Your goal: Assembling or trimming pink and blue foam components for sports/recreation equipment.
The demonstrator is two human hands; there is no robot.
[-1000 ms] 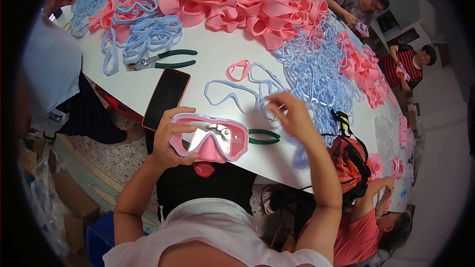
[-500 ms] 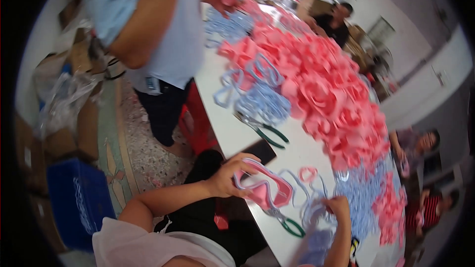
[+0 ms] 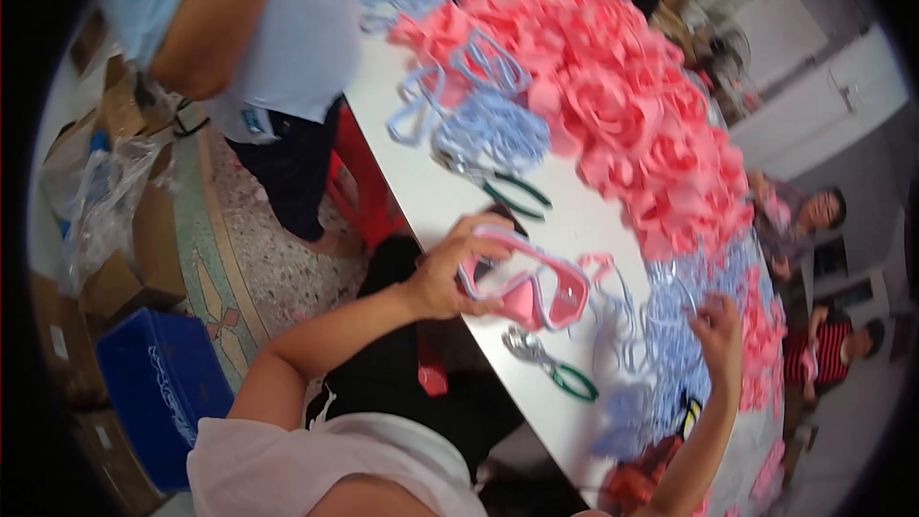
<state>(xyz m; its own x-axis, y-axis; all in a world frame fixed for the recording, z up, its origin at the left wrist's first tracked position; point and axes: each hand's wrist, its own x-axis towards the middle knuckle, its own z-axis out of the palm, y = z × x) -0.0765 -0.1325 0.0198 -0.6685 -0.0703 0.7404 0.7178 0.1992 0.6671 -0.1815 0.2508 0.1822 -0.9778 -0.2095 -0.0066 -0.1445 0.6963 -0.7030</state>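
My left hand (image 3: 448, 276) grips a pink diving-mask skirt (image 3: 517, 303) with pale blue edging at the table's near edge. Its two eye openings face up, with the fingers wrapped round the left end. Off to the right, my right hand (image 3: 718, 333) is closed in a pinch on a thin pale blue strip (image 3: 682, 283), above a heap of similar blue strips (image 3: 678, 364). A pair of green-handled pliers (image 3: 550, 364) lies just below the mask skirt. More loose blue strips and a small pink piece (image 3: 597, 266) lie between my hands.
A large heap of pink pieces (image 3: 622, 115) covers the far side of the white table (image 3: 402, 187). Another pair of green-handled pliers (image 3: 498, 184) lies beside a blue bundle (image 3: 493, 129). A co-worker (image 3: 287, 48) stands at left; others sit opposite. A blue crate (image 3: 163, 393) stands on the floor.
My right hand has moved up and to the right, over the blue strips, with a strip in its fingers. My left hand has brought the mask skirt slightly right; the pliers beneath now show fully.
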